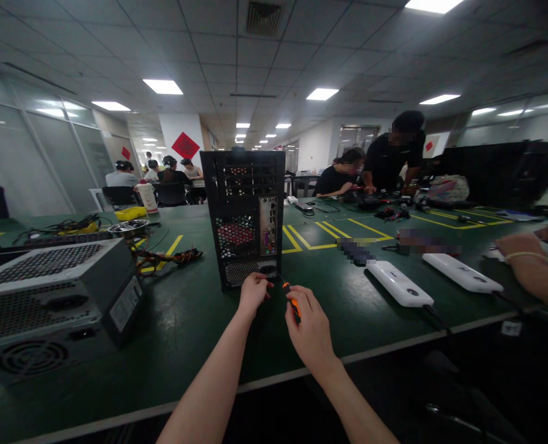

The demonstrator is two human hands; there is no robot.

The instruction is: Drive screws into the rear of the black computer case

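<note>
A black computer case point(249, 213) stands upright on the green table, its rear panel facing me. Low in that panel sits a power supply point(244, 271) with a perforated grille and a socket. My left hand point(254, 292) is at the lower edge of the panel, fingers bent and pressed together; whatever they may hold is hidden. To its right, my right hand point(308, 320) grips a screwdriver point(293, 301) with an orange and black handle. The thin shaft points up and left toward the case's lower right corner. Whether its tip touches a screw cannot be made out.
Grey power supplies point(56, 302) stand close on the left, with bundled cables point(174, 259) behind them. White power banks point(400, 283) lie on the right, near another person's arm point(533, 265). Further back are a metal bowl point(129, 228) and co-workers point(394, 154).
</note>
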